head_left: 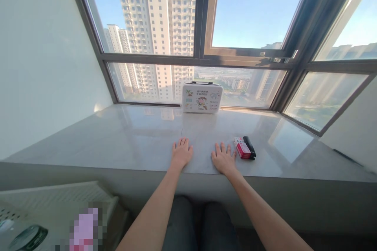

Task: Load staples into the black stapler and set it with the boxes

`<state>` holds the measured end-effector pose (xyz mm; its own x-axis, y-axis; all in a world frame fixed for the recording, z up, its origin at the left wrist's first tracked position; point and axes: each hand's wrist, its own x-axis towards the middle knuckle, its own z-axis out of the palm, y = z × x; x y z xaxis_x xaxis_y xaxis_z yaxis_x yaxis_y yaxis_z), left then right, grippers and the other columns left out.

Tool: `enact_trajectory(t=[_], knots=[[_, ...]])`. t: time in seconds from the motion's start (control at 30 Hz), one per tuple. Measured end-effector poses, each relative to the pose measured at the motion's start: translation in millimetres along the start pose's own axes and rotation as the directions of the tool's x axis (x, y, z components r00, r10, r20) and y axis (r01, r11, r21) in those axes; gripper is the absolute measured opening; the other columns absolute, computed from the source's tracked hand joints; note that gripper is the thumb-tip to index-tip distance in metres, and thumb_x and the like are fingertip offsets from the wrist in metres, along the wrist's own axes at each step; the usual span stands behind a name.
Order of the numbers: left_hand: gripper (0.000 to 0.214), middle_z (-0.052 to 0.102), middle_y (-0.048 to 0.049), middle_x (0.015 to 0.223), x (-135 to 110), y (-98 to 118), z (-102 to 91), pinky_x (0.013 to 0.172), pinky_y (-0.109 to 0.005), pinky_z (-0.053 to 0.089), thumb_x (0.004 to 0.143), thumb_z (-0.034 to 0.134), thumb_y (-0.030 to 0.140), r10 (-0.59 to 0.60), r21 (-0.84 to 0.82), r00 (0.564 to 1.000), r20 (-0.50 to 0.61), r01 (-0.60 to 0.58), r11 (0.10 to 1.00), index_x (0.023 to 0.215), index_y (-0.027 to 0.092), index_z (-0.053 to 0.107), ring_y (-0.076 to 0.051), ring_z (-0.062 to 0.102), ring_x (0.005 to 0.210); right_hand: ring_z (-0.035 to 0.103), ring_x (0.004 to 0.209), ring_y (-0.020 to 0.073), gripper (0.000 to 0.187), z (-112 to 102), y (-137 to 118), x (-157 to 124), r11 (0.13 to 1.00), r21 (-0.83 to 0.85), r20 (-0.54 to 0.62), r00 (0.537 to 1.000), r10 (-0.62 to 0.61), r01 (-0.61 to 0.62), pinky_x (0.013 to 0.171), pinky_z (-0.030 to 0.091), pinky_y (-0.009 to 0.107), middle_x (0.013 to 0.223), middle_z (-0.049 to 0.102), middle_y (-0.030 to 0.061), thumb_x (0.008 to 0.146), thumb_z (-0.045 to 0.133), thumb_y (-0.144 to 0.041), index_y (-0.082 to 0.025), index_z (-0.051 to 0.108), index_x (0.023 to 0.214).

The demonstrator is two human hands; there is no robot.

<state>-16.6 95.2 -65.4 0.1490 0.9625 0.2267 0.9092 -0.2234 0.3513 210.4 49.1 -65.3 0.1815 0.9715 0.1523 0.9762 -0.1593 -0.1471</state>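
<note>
My left hand [182, 153] lies flat on the pale, glossy window sill [141, 141], fingers spread and holding nothing. To its right, my right hand [224, 157] also rests palm down with its fingers apart. Just beside that hand's outer finger is a small red and white box [243, 150]. A black stapler [249, 148] lies along the box's right side. Farther back, against the window, a white carry case [202, 99] with cartoon prints and a dark handle stands upright.
Dark window frames [153, 59] rise behind the sill, with a latch [277, 59] on the right pane. Below the sill at left sits a pale perforated bin or rack [59, 192] with a dark round-rimmed item [29, 237] and a blurred pink patch. A thin dark strip [347, 157] lies at far right.
</note>
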Motion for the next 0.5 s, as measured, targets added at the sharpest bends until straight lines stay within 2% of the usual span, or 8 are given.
enact_trajectory(t=[0.27, 0.5], knots=[[0.063, 0.018, -0.0051, 0.166, 15.1, -3.5, 7.7, 0.122, -0.055, 0.001, 0.098, 0.021, 0.056, -0.033, 0.041, 0.999, 0.012, 0.032, 0.999, 0.154, 0.027, 0.030, -0.027, 0.008, 0.153, 0.002, 0.148, 0.0424, 0.070, 4.7, -4.2, 6.3, 0.999, 0.001, -0.010, 0.999, 0.045, -0.045, 0.112, 0.001, 0.067, 0.165, 0.010, 0.0106, 0.098, 0.023, -0.059, -0.025, 0.023, 0.159], [0.065, 0.020, -0.0080, 0.165, 16.3, -3.1, 6.6, 0.121, -0.058, 0.001, 0.098, 0.023, 0.057, -0.008, 0.046, 1.000, 0.002, 0.008, 0.999, 0.154, 0.025, 0.031, -0.029, 0.009, 0.153, 0.002, 0.148, 0.0422, 0.072, 1.3, -5.0, 9.6, 1.000, 0.012, -0.009, 1.000, 0.008, -0.008, 0.112, -0.002, 0.067, 0.165, 0.011, 0.0121, 0.098, 0.024, -0.060, -0.023, 0.023, 0.159]])
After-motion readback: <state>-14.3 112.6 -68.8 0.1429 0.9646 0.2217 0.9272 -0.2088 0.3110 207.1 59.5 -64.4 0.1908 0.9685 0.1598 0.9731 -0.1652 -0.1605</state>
